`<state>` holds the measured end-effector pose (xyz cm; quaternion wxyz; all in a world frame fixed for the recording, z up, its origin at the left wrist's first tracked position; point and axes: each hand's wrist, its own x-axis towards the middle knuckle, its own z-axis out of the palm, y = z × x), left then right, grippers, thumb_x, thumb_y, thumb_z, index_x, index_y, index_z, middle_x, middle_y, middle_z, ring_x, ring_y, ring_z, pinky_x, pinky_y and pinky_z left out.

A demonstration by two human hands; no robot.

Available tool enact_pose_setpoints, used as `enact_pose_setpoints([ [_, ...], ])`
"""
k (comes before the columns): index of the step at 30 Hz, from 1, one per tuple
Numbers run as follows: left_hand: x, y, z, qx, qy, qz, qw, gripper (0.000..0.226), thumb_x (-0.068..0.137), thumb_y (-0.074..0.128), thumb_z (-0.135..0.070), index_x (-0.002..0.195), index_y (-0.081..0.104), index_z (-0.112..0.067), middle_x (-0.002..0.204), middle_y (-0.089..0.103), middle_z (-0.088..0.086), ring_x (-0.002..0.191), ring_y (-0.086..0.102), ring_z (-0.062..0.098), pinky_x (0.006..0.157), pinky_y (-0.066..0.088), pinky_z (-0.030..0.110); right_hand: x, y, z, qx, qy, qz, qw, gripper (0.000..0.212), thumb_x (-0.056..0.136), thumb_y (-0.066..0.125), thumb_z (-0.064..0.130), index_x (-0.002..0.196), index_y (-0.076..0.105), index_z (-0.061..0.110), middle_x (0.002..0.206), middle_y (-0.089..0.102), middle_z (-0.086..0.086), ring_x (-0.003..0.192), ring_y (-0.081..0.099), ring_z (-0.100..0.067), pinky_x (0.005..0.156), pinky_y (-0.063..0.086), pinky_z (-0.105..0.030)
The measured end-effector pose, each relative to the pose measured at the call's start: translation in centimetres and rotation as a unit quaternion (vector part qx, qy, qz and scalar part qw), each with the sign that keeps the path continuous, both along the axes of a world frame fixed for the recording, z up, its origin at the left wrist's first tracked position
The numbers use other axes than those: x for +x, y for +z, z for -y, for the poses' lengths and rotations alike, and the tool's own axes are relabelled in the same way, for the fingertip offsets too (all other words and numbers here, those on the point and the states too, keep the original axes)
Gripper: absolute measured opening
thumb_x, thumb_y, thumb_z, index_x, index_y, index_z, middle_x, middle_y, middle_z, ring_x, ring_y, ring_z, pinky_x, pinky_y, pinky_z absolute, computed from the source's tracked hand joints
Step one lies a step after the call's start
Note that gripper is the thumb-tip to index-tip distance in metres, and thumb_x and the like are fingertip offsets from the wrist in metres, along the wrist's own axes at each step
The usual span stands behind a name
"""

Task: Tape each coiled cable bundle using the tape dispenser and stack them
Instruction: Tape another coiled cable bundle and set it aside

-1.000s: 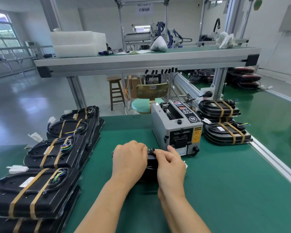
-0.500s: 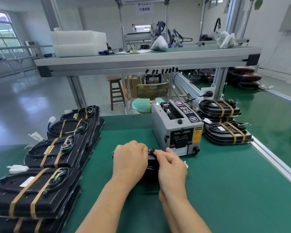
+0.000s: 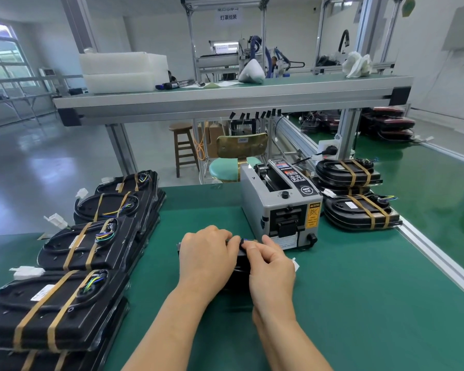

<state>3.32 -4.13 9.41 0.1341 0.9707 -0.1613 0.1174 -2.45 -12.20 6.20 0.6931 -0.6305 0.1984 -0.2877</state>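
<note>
On green matting [image 3: 359, 290], left hand [image 3: 206, 254] and right hand [image 3: 273, 267] grip one black bundle [image 3: 240, 273].

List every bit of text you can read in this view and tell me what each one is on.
"灯罩组装": on the hanging sign; the line above it is blurred.
"SEMI": on the round black label on top of the tape dispenser.
Too small or blurred to read: the yellow warning label, the print on the dispenser's top panel, and the white stickers on the taped bundles.
</note>
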Motion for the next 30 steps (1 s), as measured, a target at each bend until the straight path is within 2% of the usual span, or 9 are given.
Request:
enact_pose_setpoints([
  [3, 0.0, 0.2, 0.1, -0.006, 0.0, -0.005, 1.0, 0.037, 0.099, 0.04, -0.043, 0.095, 0.074, -0.028, 0.096, 0.069, -0.005, 0.088, 0.061, 0.018, 0.088, 0.041, 0.035, -0.4, 0.1, 0.2, -0.019, 0.0, 0.006, 1.0, 0.039, 0.092, 0.065, 0.016, 0.06, 0.076, 0.037, 0.128, 0.063, 0.004, 0.132, 0.042, 0.006, 0.108, 0.033, -0.022],
  [6, -0.1, 0.3, 0.1, -0.014, 0.0, -0.005, 1.0, 0.037, 0.098, 0.041, -0.043, 0.096, 0.075, -0.028, 0.096, 0.07, -0.005, 0.087, 0.061, 0.017, 0.087, 0.041, 0.034, -0.7, 0.3, 0.1, -0.05, -0.007, 0.005, 0.999, 0.034, 0.093, 0.064, 0.015, 0.066, 0.074, 0.034, 0.123, 0.061, 0.011, 0.126, 0.042, 0.013, 0.089, 0.028, 0.001],
  [9, -0.2, 0.4, 0.1, -0.024, 0.0, -0.008, 1.0, 0.036, 0.098, 0.042, -0.043, 0.1, 0.075, -0.029, 0.099, 0.07, -0.005, 0.089, 0.062, 0.017, 0.088, 0.04, 0.033, -0.8, 0.2, 0.1, -0.058, -0.029, 0.006, 0.998, 0.027, 0.094, 0.062, 0.011, 0.082, 0.074, 0.033, 0.127, 0.057, 0.012, 0.12, 0.047, 0.008, 0.082, 0.027, 0.007],
  [13, -0.4, 0.5, 0.0, -0.039, -0.002, -0.01, 0.999, 0.035, 0.097, 0.044, -0.043, 0.101, 0.075, -0.029, 0.1, 0.07, -0.006, 0.09, 0.061, 0.017, 0.088, 0.039, 0.032, -0.7, 0.2, 0.7, -0.062, -0.048, 0.02, 0.997, 0.029, 0.095, 0.059, 0.005, 0.112, 0.071, 0.025, 0.136, 0.057, 0.007, 0.126, 0.05, -0.004, 0.095, 0.029, 0.0],
  [16, -0.4, 0.6, 0.1, -0.04, -0.003, -0.012, 0.999, 0.034, 0.097, 0.044, -0.043, 0.1, 0.075, -0.029, 0.1, 0.07, -0.006, 0.089, 0.061, 0.016, 0.088, 0.039, 0.032, -0.6, 0.4, 0.6, -0.098, -0.036, 0.035, 0.994, 0.039, 0.094, 0.056, 0.0, 0.105, 0.07, 0.035, 0.14, 0.053, 0.006, 0.129, 0.047, -0.004, 0.093, 0.026, 0.004],
  [18, -0.4, 0.6, 0.0, -0.037, -0.004, -0.013, 0.999, 0.034, 0.097, 0.044, -0.043, 0.099, 0.075, -0.03, 0.099, 0.07, -0.006, 0.089, 0.061, 0.016, 0.087, 0.041, 0.032, -0.6, 0.1, 0.3, -0.148, -0.02, 0.025, 0.989, 0.046, 0.094, 0.054, -0.002, 0.096, 0.071, 0.041, 0.141, 0.05, 0.009, 0.132, 0.043, -0.004, 0.098, 0.024, 0.002],
  [23, -0.2, 0.4, 0.0, -0.039, -0.005, -0.004, 0.999, 0.033, 0.097, 0.043, -0.041, 0.098, 0.073, -0.029, 0.099, 0.07, -0.008, 0.089, 0.062, 0.015, 0.085, 0.04, 0.031, -0.5, -1.1, 0.5, -0.244, -0.013, -0.01, 0.97, 0.047, 0.092, 0.048, -0.009, 0.11, 0.077, 0.024, 0.133, 0.047, 0.015, 0.129, 0.04, -0.005, 0.1, 0.015, 0.004],
  [26, -0.1, 0.1, -0.1, -0.001, -0.02, 0.004, 1.0, 0.036, 0.1, 0.035, -0.04, 0.098, 0.069, -0.028, 0.101, 0.067, -0.008, 0.094, 0.06, 0.017, 0.085, 0.037, 0.034, -0.4, -1.3, 1.0, -0.215, -0.008, -0.012, 0.976, 0.044, 0.093, 0.047, -0.008, 0.113, 0.075, 0.018, 0.131, 0.049, 0.016, 0.133, 0.045, -0.011, 0.11, 0.025, -0.011],
  [30, 0.2, -0.1, -0.2, 0.017, -0.036, -0.011, 0.999, 0.036, 0.097, 0.036, -0.048, 0.099, 0.066, -0.029, 0.101, 0.067, -0.011, 0.098, 0.059, 0.014, 0.086, 0.036, 0.034, -0.2, -1.0, 1.4, -0.157, 0.003, -0.018, 0.987, 0.043, 0.093, 0.047, -0.007, 0.11, 0.076, 0.019, 0.127, 0.053, 0.019, 0.132, 0.046, -0.007, 0.113, 0.029, -0.018],
])
